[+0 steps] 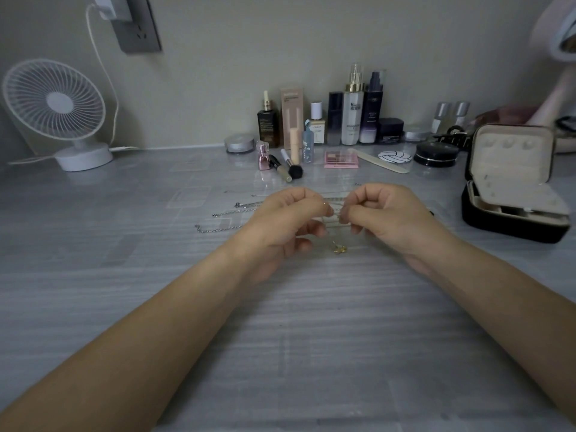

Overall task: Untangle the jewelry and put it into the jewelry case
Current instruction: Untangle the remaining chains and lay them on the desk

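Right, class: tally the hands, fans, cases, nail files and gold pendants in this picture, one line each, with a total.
Hands: 2 (left hand, right hand)
Fan: 1
Case: 1
Nail file: 1
Pendant: 1
Total: 6

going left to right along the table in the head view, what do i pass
white round desk fan, loose silver chains, left hand, thin necklace with gold pendant, right hand, open black jewelry case

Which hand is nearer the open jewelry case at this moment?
Right. Both hands pinch a thin necklace mid-table. The jewelry case lies to the right of the right hand, untouched; the left hand is on the far side, farther away.
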